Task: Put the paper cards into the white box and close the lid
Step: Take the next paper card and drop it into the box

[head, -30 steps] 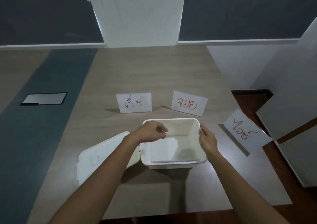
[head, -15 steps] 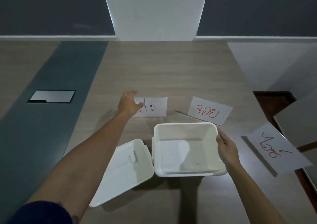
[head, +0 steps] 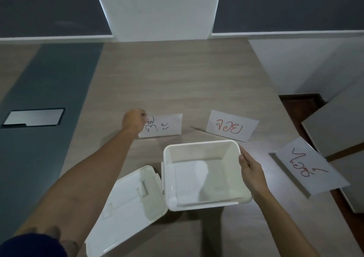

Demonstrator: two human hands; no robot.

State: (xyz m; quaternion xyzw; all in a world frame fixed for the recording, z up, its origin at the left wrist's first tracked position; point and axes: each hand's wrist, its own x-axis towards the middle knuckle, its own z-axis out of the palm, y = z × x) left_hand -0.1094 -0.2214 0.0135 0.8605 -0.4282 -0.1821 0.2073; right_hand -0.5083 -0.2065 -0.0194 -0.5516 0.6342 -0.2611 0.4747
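The white box (head: 204, 148) stands open and empty near the table's front, its hinged lid (head: 126, 207) flung back flat to the left. Three paper cards stand behind and beside it: one with green writing (head: 167, 125), one with red writing (head: 232, 127), and another red one (head: 307, 166) at the table's right edge. My left hand (head: 134, 121) pinches the left top corner of the green card. My right hand (head: 252, 170) rests with straight fingers against the box's right rim.
The wooden table (head: 177, 79) reaches back to a white pillar (head: 157, 8). A dark metal floor plate (head: 33, 117) lies far left. The table's right edge drops to a dark floor with grey boards (head: 338, 126).
My left hand left the box's rim, reached back to the green card and closed its fingers on the card's corner. The lid dropped open. My right hand stayed on the box.
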